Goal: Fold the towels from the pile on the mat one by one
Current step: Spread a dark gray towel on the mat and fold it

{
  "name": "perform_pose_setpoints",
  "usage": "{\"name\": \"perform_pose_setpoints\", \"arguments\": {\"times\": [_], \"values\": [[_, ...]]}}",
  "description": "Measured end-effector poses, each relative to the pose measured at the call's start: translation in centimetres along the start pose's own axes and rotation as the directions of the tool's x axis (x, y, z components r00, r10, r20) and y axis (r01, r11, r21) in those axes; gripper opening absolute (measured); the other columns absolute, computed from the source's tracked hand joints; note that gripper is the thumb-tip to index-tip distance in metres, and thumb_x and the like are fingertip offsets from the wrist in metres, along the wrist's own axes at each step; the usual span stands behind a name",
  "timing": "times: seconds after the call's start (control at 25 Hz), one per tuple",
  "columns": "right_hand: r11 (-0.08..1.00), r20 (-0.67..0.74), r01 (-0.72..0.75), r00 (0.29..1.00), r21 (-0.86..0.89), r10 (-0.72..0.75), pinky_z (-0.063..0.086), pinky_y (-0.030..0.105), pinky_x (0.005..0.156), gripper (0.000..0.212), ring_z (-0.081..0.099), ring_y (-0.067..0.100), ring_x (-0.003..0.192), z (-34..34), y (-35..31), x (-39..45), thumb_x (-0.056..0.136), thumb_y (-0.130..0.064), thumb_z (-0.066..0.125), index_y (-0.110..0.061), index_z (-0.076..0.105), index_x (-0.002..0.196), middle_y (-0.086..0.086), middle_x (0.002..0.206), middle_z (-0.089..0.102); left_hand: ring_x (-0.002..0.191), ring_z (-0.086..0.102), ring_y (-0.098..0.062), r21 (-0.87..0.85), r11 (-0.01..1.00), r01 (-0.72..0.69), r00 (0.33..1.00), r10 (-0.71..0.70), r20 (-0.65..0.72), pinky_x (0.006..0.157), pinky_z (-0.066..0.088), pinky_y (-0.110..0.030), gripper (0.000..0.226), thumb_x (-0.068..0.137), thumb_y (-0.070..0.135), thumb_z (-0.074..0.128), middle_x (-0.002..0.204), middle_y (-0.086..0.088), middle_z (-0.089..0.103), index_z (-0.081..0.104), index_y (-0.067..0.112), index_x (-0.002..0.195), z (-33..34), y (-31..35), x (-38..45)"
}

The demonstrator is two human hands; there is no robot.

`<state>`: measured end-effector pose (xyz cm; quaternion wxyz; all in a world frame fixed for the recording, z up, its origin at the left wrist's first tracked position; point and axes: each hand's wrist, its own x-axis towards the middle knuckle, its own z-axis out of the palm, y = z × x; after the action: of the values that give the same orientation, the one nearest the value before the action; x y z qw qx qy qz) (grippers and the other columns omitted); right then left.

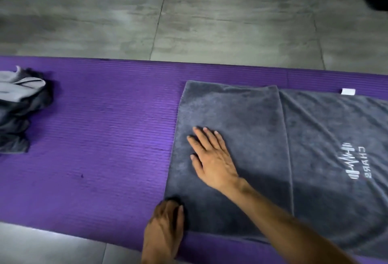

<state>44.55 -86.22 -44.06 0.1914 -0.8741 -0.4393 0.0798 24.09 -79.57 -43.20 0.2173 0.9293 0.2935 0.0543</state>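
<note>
With my right hand (212,156) spread flat on the folded flap of the grey towel (241,137) and my left hand (165,221) pinching its near corner just below, that corner could drag crooked if I pull unevenly.

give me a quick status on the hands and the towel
Right hand flat, pressing the folded flap of the grey towel. Left hand gripping its near left corner. Pile waits far left on the mat. Nothing in the way.

grey towel (315,137) | white print, partly readable | "CHARG", cut off
</note>
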Motion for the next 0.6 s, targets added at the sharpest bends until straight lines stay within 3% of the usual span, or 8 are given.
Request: {"name": "perform_pose_setpoints", "arguments": {"times": [0.08,0.2,0.28,0.44,0.52,0.6], "values": [[0.996,0.089,-0.031,0.995,-0.089,0.039,0.014,0.053,0.117,0.059,0.032,0.033,0.143,1.7,-1.0,1.8,0.092,-0.045,0.036,-0.019,0.046,0.145,0.006,0.157,0.035,0.074,0.057,-0.019,0.053,0.998,-0.040,0.999,0.041,-0.022,0.050,0.050,-0.030,0.038,0.099,0.054,0.022,0.079,-0.002,0.066,0.048,0.028,0.092,0.1,-1.6,-1.0],[0.977,0.133,-0.142,0.978,-0.156,0.163,0.000,0.055,0.119,0.066,0.013,0.031,0.150,1.6,-0.2,8.1,0.095,-0.053,0.023,-0.023,0.028,0.153,0.003,0.163,0.018,0.073,0.050,-0.019,0.056,0.997,-0.061,0.996,0.065,-0.057,0.059,0.041,-0.030,0.024,0.096,0.046,0.037,0.075,0.000,0.060,0.045,0.027,0.084,0.8,-1.7,-1.5],[0.961,0.160,-0.221,0.956,-0.165,0.247,-0.006,0.057,0.118,0.065,0.001,0.029,0.151,1.0,0.6,13.2,0.097,-0.056,0.024,-0.027,0.017,0.156,0.000,0.165,0.008,0.070,0.050,-0.019,0.038,0.999,-0.038,0.997,0.040,-0.060,0.058,0.039,-0.029,0.017,0.085,0.041,0.050,0.073,0.001,0.057,0.042,0.027,0.079,1.0,-1.6,-1.4],[0.945,0.234,-0.250,0.926,-0.209,0.296,-0.010,0.061,0.115,0.071,-0.012,0.031,0.150,0.3,1.2,18.4,0.096,-0.061,0.029,-0.032,0.005,0.156,-0.004,0.165,-0.005,0.072,0.051,-0.018,0.006,1.000,-0.002,0.999,0.003,-0.046,0.050,0.047,-0.028,0.020,0.076,0.044,0.054,0.079,0.005,0.057,0.045,0.027,0.080,0.5,-1.8,-1.3],[0.946,0.174,-0.253,0.941,-0.200,0.289,-0.006,0.058,0.117,0.076,-0.006,0.033,0.150,-0.4,1.0,18.0,0.094,-0.060,0.035,-0.026,0.009,0.156,0.001,0.165,-0.001,0.079,0.050,-0.020,-0.046,0.994,0.099,0.993,-0.102,-0.057,0.061,0.050,-0.033,0.026,0.074,0.049,0.055,0.088,0.002,0.059,0.053,0.030,0.092,0.2,-1.6,-1.4],[0.941,-0.004,-0.237,0.970,-0.242,0.243,0.016,0.056,0.115,0.071,0.026,0.040,0.142,-1.0,-0.1,16.5,0.090,-0.058,0.046,-0.014,0.036,0.145,0.016,0.154,0.031,0.081,0.055,-0.024,-0.143,0.948,0.285,0.954,-0.295,-0.053,0.074,0.048,-0.036,0.053,0.070,0.060,0.057,0.094,-0.002,0.063,0.057,0.025,0.110,-0.1,-1.4,-1.4]]}}
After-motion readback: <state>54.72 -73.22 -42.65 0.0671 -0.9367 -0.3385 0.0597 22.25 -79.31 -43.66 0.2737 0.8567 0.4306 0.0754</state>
